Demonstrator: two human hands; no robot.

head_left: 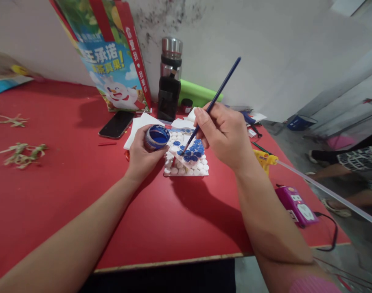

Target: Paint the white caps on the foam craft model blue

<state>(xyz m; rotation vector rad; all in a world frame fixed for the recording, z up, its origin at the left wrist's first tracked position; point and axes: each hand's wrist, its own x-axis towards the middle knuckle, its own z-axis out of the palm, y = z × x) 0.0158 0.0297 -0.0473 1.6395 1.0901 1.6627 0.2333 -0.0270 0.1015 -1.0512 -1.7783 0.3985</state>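
My left hand is closed around a small jar of blue paint, tilted so its inside shows. Between the fingers and thumb of my right hand is a blue-handled paintbrush, its tip down on a craft piece. That piece is covered in white, rounded, pebble-like bits, and a raised part of it carries several bits painted blue. The brush tip touches or nearly touches one blue bit. White paper lies behind my left hand.
On the red table are a phone, a printed bag, a steel bottle and a small dark jar. To the right are a yellow glue gun with a long glue stick and a purple power box. Another person's legs show beyond.
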